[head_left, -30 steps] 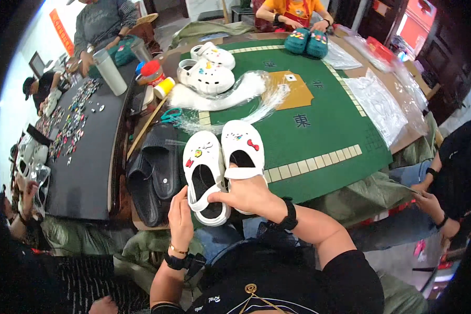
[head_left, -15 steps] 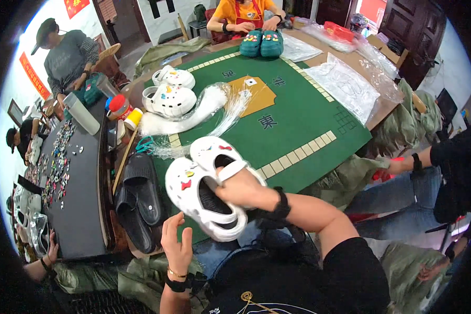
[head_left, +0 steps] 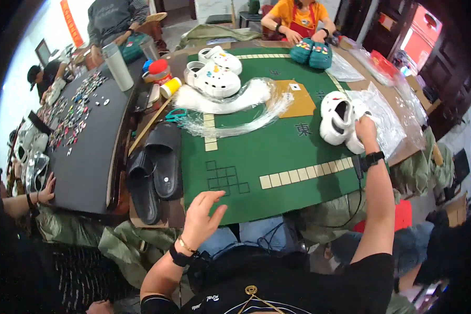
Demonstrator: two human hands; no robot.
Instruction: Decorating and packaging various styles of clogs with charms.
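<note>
While the right hand (head_left: 365,128) is pressed onto smooth, rounded white clogs (head_left: 337,121) on crinkly clear plastic (head_left: 387,118) at the green felt mat's (head_left: 277,157) right edge, toes pointed leftward, the left hand (head_left: 200,220) is held open, empty.

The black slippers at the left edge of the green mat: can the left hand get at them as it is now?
Probably yes. The left hand hovers open and empty above the near edge of the green mat, and the black slippers lie just to its left, with nothing between them. The right hand is busy on the white clogs.
</note>
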